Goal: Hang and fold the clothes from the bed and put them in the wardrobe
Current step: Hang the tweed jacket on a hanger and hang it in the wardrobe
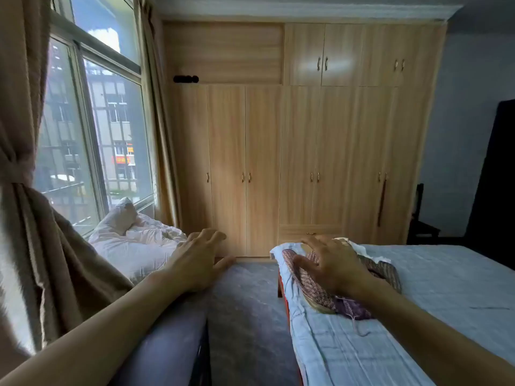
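A patterned purple and brown garment (312, 291) lies crumpled on the near left corner of the bed (434, 285), which has a light blue sheet. A bit of white cloth (362, 247) shows beyond it. My right hand (331, 264) hovers over the garment with fingers spread, holding nothing. My left hand (196, 259) is stretched out over the floor gap left of the bed, fingers apart and empty. The wooden wardrobe (301, 151) fills the far wall, all its doors closed.
A heap of white bedding (139, 240) lies under the window (92, 129) at left. Brown curtains (33, 246) hang close on my left. A grey floor strip (245, 307) runs between the bedding and bed. A dark chair (420, 224) stands at right.
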`<state>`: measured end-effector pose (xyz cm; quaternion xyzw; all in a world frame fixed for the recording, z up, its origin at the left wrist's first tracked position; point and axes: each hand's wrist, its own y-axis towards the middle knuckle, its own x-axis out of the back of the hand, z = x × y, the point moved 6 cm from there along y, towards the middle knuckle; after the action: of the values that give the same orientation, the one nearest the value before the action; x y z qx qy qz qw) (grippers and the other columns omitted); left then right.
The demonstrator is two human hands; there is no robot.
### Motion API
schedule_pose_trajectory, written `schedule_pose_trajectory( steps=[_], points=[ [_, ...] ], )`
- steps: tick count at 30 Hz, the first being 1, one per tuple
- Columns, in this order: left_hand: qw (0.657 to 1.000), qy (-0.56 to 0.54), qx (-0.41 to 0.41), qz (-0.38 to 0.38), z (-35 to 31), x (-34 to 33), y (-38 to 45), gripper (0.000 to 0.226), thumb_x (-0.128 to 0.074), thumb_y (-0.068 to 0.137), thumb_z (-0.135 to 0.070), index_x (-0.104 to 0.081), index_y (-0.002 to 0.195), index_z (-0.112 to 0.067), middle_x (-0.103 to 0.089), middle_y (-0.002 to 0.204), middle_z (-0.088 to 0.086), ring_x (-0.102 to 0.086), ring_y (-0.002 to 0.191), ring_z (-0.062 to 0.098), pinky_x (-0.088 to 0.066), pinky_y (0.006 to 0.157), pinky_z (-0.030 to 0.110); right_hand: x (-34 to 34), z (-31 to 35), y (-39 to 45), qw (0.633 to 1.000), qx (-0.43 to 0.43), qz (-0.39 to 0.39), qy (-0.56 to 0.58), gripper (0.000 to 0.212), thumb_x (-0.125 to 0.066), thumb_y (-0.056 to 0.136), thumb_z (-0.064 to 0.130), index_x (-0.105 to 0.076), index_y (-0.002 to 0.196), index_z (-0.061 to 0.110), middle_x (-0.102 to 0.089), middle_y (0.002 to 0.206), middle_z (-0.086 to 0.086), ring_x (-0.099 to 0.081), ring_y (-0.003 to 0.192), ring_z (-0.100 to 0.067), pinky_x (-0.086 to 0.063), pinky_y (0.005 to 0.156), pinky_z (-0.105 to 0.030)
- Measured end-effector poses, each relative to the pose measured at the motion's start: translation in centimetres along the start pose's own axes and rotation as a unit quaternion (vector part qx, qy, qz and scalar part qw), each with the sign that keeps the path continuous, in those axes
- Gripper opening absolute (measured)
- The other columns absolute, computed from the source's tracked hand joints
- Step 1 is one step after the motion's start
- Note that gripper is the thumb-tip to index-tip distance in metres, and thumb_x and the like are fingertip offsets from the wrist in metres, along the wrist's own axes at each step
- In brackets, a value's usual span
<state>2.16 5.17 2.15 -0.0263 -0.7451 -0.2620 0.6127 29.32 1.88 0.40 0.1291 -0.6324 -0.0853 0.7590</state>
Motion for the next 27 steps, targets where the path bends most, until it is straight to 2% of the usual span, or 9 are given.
schedule_pose_trajectory(
  steps=[3, 8, 12, 17, 21, 23, 27],
  points=[
    [1.000, 0.010, 0.006, 0.001, 0.3, -0.5, 0.2, 0.067, -0.039, 0.089, -0.069, -0.041, 0.141, -0.027, -0.039, 0.151, -0.002, -0.037, 0.138, 0.025, -0.038, 0.108, 0.042, 0.4, -0.1, -0.1, 1.000, 0.015, -0.021, -0.001, 0.068, -0.032, 0.093, 0.070, -0.035, 0.148, 0.029, -0.041, 0.153, -0.002, -0.040, 0.137, -0.026, -0.036, 0.109, -0.044],
    [1.000, 0.000, 0.015, 0.000, -1.5, -1.4, 0.4, 0.060, -0.045, 0.093, -0.064, -0.044, 0.138, -0.025, -0.043, 0.147, 0.000, -0.041, 0.134, 0.025, -0.041, 0.104, 0.042, -0.4, -2.3, -0.6, 1.000, 0.016, 0.008, 0.013, 0.068, -0.034, 0.092, 0.071, -0.034, 0.148, 0.032, -0.041, 0.151, 0.000, -0.039, 0.136, -0.024, -0.040, 0.106, -0.044],
    [1.000, 0.008, 0.017, 0.009, -3.1, -2.2, 0.6, 0.063, -0.042, 0.092, -0.067, -0.044, 0.138, -0.025, -0.043, 0.148, 0.000, -0.043, 0.132, 0.025, -0.040, 0.105, 0.042, -0.1, -3.9, -1.2, 1.000, 0.027, -0.004, 0.013, 0.067, -0.035, 0.093, 0.070, -0.036, 0.147, 0.031, -0.042, 0.149, 0.001, -0.040, 0.135, -0.023, -0.038, 0.106, -0.041],
    [1.000, 0.012, 0.020, -0.005, -5.2, -2.7, 1.5, 0.060, -0.044, 0.093, -0.064, -0.041, 0.140, -0.027, -0.046, 0.145, 0.000, -0.043, 0.132, 0.023, -0.039, 0.105, 0.042, -0.3, -6.4, -2.0, 1.000, 0.016, -0.006, 0.022, 0.097, -0.012, 0.075, 0.089, -0.035, 0.148, 0.030, -0.040, 0.152, 0.000, -0.036, 0.139, -0.022, -0.033, 0.111, -0.040],
    [0.999, 0.004, 0.037, -0.005, -6.2, -4.0, 1.4, 0.067, -0.035, 0.088, -0.074, -0.042, 0.137, -0.029, -0.047, 0.141, -0.002, -0.045, 0.129, 0.021, -0.040, 0.100, 0.044, -1.2, -7.2, -2.4, 0.999, 0.028, 0.025, -0.014, 0.070, -0.036, 0.094, 0.067, -0.027, 0.153, 0.029, -0.032, 0.157, 0.000, -0.032, 0.142, -0.022, -0.032, 0.111, -0.038],
    [0.999, 0.005, 0.040, -0.004, -6.5, -5.0, 0.9, 0.077, -0.023, 0.082, -0.079, -0.044, 0.136, -0.028, -0.045, 0.142, -0.004, -0.044, 0.129, 0.021, -0.040, 0.098, 0.044, -2.0, -7.4, -2.2, 0.998, 0.039, 0.029, -0.035, 0.069, -0.035, 0.095, 0.067, -0.028, 0.152, 0.029, -0.034, 0.156, 0.001, -0.034, 0.140, -0.023, -0.033, 0.111, -0.041],
    [0.999, 0.026, 0.034, 0.014, -6.3, -7.3, 0.3, 0.062, -0.036, 0.093, -0.068, -0.039, 0.142, -0.030, -0.040, 0.146, -0.006, -0.040, 0.133, 0.021, -0.038, 0.103, 0.045, -4.8, -7.2, -1.3, 0.997, 0.045, 0.048, -0.041, 0.069, -0.030, 0.093, 0.070, -0.031, 0.150, 0.030, -0.034, 0.156, 0.001, -0.034, 0.140, -0.023, -0.032, 0.112, -0.048]
  ],
)
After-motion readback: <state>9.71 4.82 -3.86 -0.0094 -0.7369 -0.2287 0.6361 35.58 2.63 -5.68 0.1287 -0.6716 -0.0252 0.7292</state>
